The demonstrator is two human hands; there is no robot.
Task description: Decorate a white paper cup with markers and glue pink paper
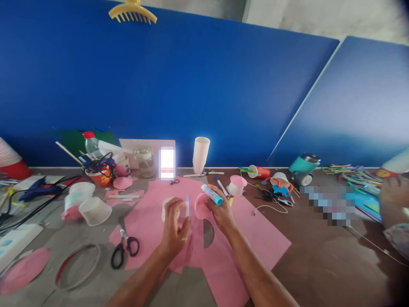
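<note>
Glue stick (211, 194) clamped in right hand (220, 211) grip with a pink disc (200, 206); left hand (174, 228) grip pinches its cap (187, 205) above pink paper (255, 230).

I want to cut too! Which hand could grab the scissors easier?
Probably the left hand: the scissors lie on its side, on the pink paper. The right hand is farther away and holds a glue stick.

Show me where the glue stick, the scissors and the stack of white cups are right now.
glue stick (212, 195), head view, middle of its white barrel, held in the right hand.
scissors (124, 243), head view, near the pivot above the black handles.
stack of white cups (200, 155), head view, side wall of the stack.
</note>
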